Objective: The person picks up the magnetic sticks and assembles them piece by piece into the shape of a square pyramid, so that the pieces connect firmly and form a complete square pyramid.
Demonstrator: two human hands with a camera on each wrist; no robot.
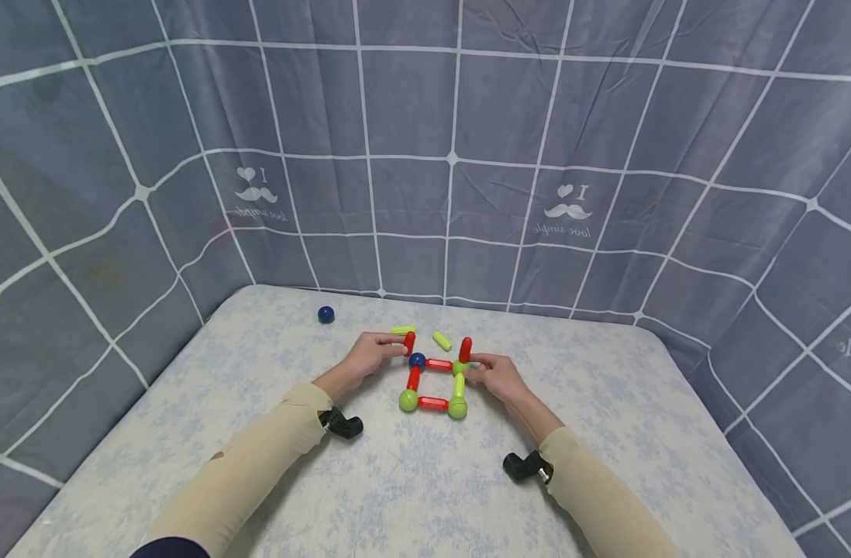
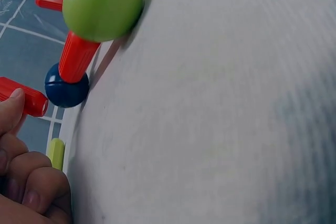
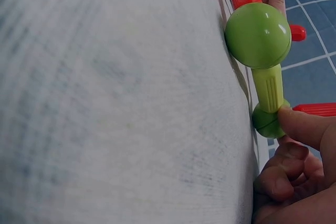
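My left hand (image 1: pixel 370 355) pinches a red rod (image 2: pixel 23 97) between thumb and fingers, its free end close beside a blue ball (image 2: pixel 66 87). That ball forms the far left corner of a square of rods and balls on the table. Green balls make the near left (image 1: pixel 408 400), near right (image 1: pixel 457 408) and far right corners. Red rods form three sides; a yellow-green rod (image 3: pixel 269 87) forms the right one. With thumb and fingers, my right hand (image 1: pixel 498 377) holds the far right green ball (image 3: pixel 266 121), from which another red rod (image 1: pixel 465 349) stands up.
Behind the square lie two loose yellow-green rods, one on the left (image 1: pixel 401 330) and one on the right (image 1: pixel 442 341). A loose blue ball (image 1: pixel 325 314) sits farther left. The patterned table (image 1: pixel 425 488) ends at a grey checked curtain (image 1: pixel 411 194).
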